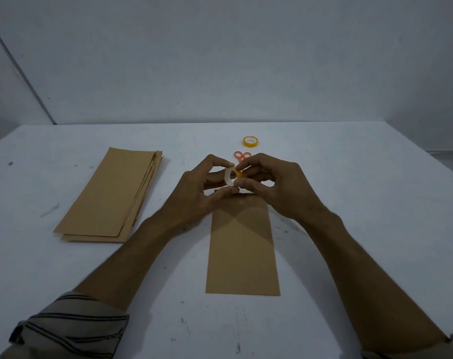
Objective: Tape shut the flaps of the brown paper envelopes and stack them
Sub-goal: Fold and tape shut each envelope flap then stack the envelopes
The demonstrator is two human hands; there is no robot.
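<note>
at your fingertips the job is looking like it is only at the tape stage. you are working at the tape roll [231,177], probably hunting for its free end, and no strip is showing on the paper yet. your left hand [202,187] is curling round the roll from the left, its fingers [220,194] pinching the pale rim above and below. your right hand [279,185] is meeting it from the right, its fingers [248,161] bent and pinching at the orange edge. neither hand is spread flat, and both are holding the roll up off the paper.

directly beneath your fingers and running back toward you, one brown envelope [242,244] is lying lengthwise on the table [349,203]. its far end is hiding under your fingers, so i cannot tell whether the flap is folded down — taping it is what is waiting. just beyond your fingers the orange scissors [242,155] are lying partly hidden, and further beyond them a second tape roll [250,141] is sitting flat. well to the left of your fingers the envelope pile [108,198] is lying slightly fanned — whether those are sealed or waiting their turn is not showing, so i am not counting what remains.
</note>
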